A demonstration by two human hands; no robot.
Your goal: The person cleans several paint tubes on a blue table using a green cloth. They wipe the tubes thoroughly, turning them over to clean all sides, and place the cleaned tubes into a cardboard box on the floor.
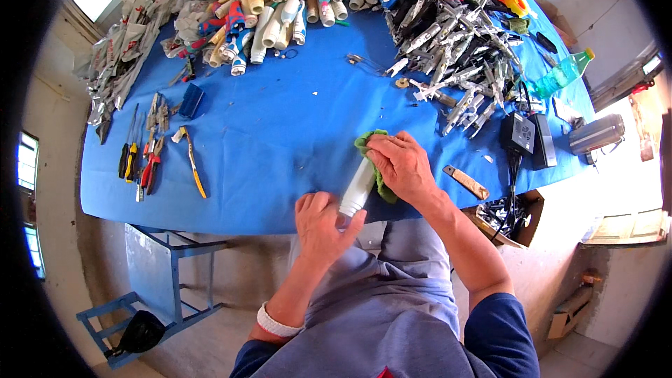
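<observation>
A white, hollow-looking plastic tube (358, 187) with a stepped lower end slants over the table's front edge, close to my body. Wrapped over its upper end is a green cloth (384, 187), pressed there by my right hand (402, 168) with the fingers closed. My left hand (322, 225) is at the tube's lower end, its thumb and curled fingers around the rim. That hand is slightly blurred, and its palm side is hidden.
On the blue-covered table (280, 133) lie screwdrivers (131, 157), red-handled pliers (151, 168), a toothbrush (192, 161), a blue brush block (191, 101) and a wooden-handled knife (466, 183). Behind are heaped casings (273, 24) and grey mechanisms (455, 49). A green bottle (565, 73) and black adapter (518, 133) stand right.
</observation>
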